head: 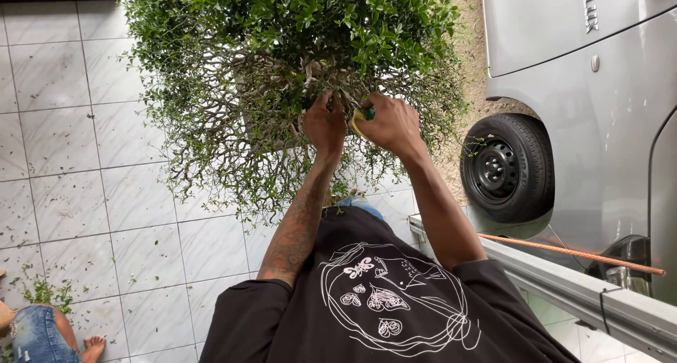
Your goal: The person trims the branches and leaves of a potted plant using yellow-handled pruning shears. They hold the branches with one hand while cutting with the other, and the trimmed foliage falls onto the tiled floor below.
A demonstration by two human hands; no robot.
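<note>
Deep inside the potted shrub (pixel 296 59), where bare twigs meet the leafy crown, a yellow-and-green handled tool (pixel 362 117) is gripped in the closed right hand (pixel 389 123), while a twig is pinched by the left hand (pixel 324 123). Cuts are best kept small, with the pinched twig held steady and fingers kept apart from the hidden blades. Clippings (pixel 42 291) are scattered on the white tiled floor (pixel 63 158), and a silver vehicle (pixel 585 88) is parked nearby.

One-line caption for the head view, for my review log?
Both hands, left and right, work inside a bushy shrub; right holds a yellow-green tool.

Raised silver lettering badge (pixel 591 7) on the grey car's (pixel 564 45) rear panel, upper right.
</note>
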